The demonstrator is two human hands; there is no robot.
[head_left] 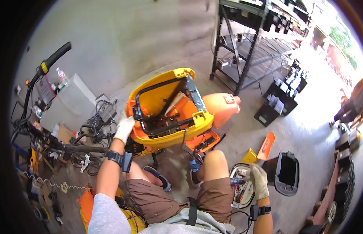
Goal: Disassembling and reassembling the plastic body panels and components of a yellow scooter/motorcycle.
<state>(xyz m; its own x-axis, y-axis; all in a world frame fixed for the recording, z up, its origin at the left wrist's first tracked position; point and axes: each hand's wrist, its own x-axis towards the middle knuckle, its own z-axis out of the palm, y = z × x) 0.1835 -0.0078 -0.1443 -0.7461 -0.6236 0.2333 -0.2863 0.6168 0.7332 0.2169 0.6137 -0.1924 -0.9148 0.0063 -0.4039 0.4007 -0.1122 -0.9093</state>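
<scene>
In front of me stands a yellow and orange scooter body (158, 146), its top uncovered, with a black tubular frame (156, 84) around the opening. My left hand (125, 128), in a white glove, is closed at the near left corner of the body, beside a black latch-like part; its fingertips are partly hidden. My right hand (259, 180), gloved too, is low at the right by my knee. It is closed around what looks like a small cordless drill (237, 181), whose dark blue and red end points left. Under it lies an oval tray (239, 201) of tools and small parts.
A black-rimmed bin-like cover (287, 173) and an orange panel (266, 145) lie on the floor at right. Black batteries (276, 102) sit near a metal rack (244, 50). Handlebars (53, 58), tangled cables (105, 113) and a grey cabinet (68, 103) crowd the left.
</scene>
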